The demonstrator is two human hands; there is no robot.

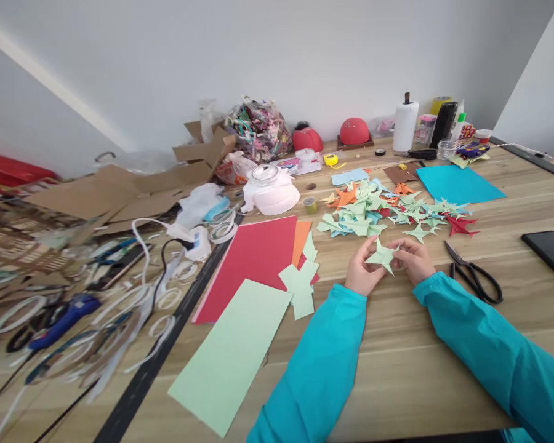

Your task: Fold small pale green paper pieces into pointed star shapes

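Observation:
Both hands hold one pale green paper star [382,255] above the wooden table. My left hand [364,268] grips its left side, and the fingers of my right hand [413,259] pinch its right point. Just beyond lies a heap of folded paper stars [362,209] in green, orange, blue and red. Black-handled scissors [474,272] rest to the right of my right hand. Left of my left hand are cross-shaped green paper cutouts [301,288], partly over red paper sheets [263,264]. A long green paper sheet [231,354] lies nearer to me.
A black phone [550,253] lies at the right edge. Behind the heap are a blue sheet [460,183], a paper roll [405,126] and red domed pincushions [354,131]. Cables, ribbon rolls, a blue glue gun [64,321] and an open cardboard box [133,187] crowd the left.

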